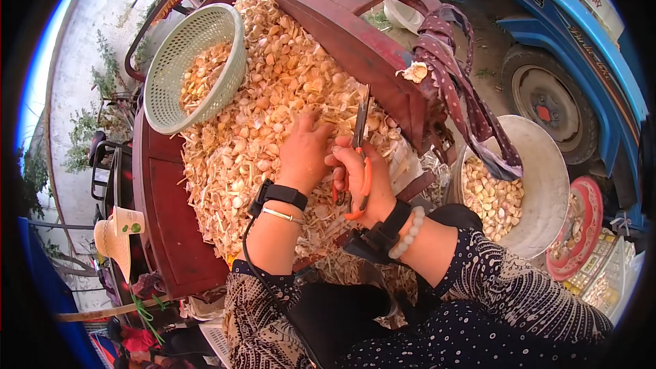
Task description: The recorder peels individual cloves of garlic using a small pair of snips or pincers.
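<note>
A broad heap of garlic cloves, loose skins and dry stalk pieces (230,179) spreads before me on a dark red wooden cart or tabletop (177,230). My left hand (303,156) lies palm down on the heap, fingertips among the garlic. Whether it grips a clove is hidden. My right hand (376,177), close beside it, holds scissors with orange handles (362,120). Their dark blades point away from me over the heap, and the blades look nearly closed. A pale green perforated plastic basket (238,56) sits tilted on the heap's far left, with garlic inside.
At my right stands a large metal pot (546,179) of garlic cloves, beside a pink-rimmed tray (594,205). Polka-dot cloth (446,66) hangs from the red frame (348,15). A blue vehicle's wheel (551,105) is beyond. Leftward are a straw hat (115,253) and another person's hand (138,356).
</note>
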Action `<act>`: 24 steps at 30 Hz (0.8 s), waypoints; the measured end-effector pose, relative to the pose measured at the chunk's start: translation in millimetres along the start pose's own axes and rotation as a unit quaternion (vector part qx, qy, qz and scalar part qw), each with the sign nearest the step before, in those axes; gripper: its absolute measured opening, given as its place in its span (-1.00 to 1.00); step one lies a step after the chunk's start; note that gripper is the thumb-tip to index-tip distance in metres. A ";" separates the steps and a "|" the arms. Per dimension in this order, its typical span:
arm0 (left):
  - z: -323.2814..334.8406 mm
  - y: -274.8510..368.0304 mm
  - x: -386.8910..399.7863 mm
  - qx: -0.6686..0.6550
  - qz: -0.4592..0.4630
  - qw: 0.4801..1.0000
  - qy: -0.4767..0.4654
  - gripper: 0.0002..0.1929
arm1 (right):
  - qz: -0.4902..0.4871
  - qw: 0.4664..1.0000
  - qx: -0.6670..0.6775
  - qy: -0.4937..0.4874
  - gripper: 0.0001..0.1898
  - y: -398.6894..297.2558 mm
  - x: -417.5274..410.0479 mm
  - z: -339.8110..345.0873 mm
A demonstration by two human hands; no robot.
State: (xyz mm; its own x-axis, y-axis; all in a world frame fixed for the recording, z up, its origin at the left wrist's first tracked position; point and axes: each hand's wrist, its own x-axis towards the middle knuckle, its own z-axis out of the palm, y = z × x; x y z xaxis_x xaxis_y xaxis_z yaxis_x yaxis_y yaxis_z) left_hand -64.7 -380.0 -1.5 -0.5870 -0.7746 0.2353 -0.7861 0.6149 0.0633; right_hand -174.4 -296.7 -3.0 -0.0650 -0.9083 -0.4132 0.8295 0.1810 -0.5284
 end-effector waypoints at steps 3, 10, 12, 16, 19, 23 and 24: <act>-11.7 -4.5 -11.2 -0.009 -0.026 0.999 -0.020 -0.77 | 0.004 1.000 0.010 -0.014 -0.73 -0.8 -0.2 -0.7; -35.1 -58.0 -70.7 0.071 -0.103 0.990 0.073 -0.84 | 0.000 1.000 0.001 -0.019 -0.73 2.2 0.0 2.0; -37.2 -65.1 -83.4 0.059 -0.107 0.985 0.124 -0.85 | 0.004 1.000 -0.003 -0.021 -0.73 1.8 -0.4 2.2; -35.5 -74.5 -97.3 0.024 -0.152 0.976 0.152 -0.86 | -0.003 1.000 -0.011 -0.028 -0.72 1.2 1.6 1.0; -42.6 -90.6 -108.9 0.044 -0.160 0.971 0.170 -0.86 | -0.008 1.000 -0.011 -0.027 -0.72 2.4 1.0 3.3; -56.0 -94.9 -117.4 0.017 -0.193 0.965 0.175 -0.87 | 0.009 0.999 -0.016 -0.039 -0.73 3.1 -0.9 4.9; -58.1 -90.6 -114.8 -0.005 -0.208 0.963 0.172 -0.88 | 0.012 0.999 -0.022 -0.040 -0.74 1.5 -1.0 4.8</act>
State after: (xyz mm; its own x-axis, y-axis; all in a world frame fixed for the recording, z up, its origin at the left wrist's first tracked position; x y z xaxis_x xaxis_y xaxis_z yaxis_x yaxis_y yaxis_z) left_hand 85.2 -338.3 22.2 -0.1206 -0.8609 0.4943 -0.9364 0.2639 0.2312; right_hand -170.4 -297.3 0.2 0.0016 -0.9303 -0.3667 0.8048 0.2189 -0.5517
